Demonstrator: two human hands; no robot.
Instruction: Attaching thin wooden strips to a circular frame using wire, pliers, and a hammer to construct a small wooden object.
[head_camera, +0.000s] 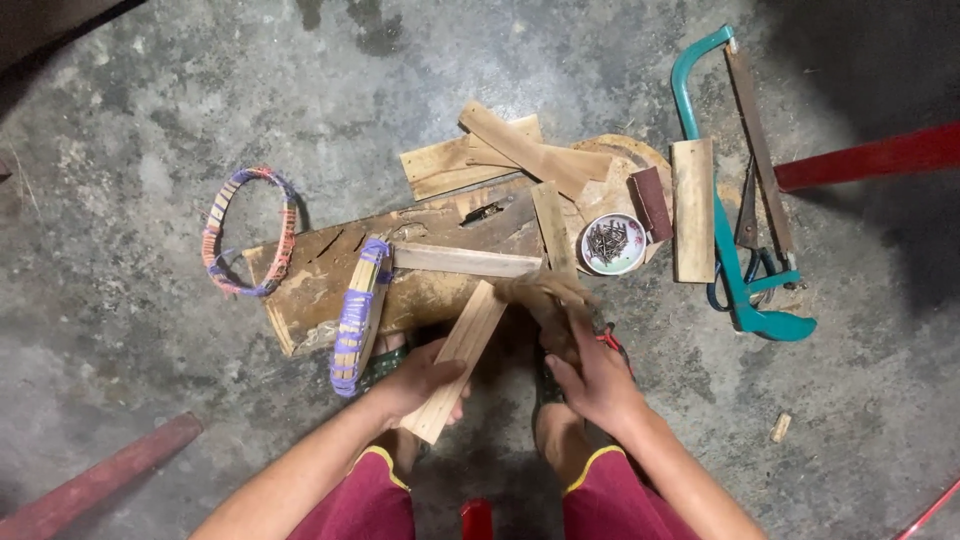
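Note:
My left hand (420, 380) grips a short pale wooden slat (462, 350), tilted, its far end resting on a long thin strip (465, 260) that lies across a rough brown board (400, 270). My right hand (590, 375) is closed around the handle of a hammer (545, 295), which is blurred over the slat's far end. A small white bowl of nails (612, 243) sits just beyond the hammer. My feet in sandals are under my hands.
A hoop wrapped in purple tape (358, 315) leans on the board; a second wrapped ring (250, 232) lies to the left. Wood offcuts (500, 150) pile up behind. A teal hacksaw (735, 200), scissors and a plank (693, 210) lie at right. Red bars cross the corners.

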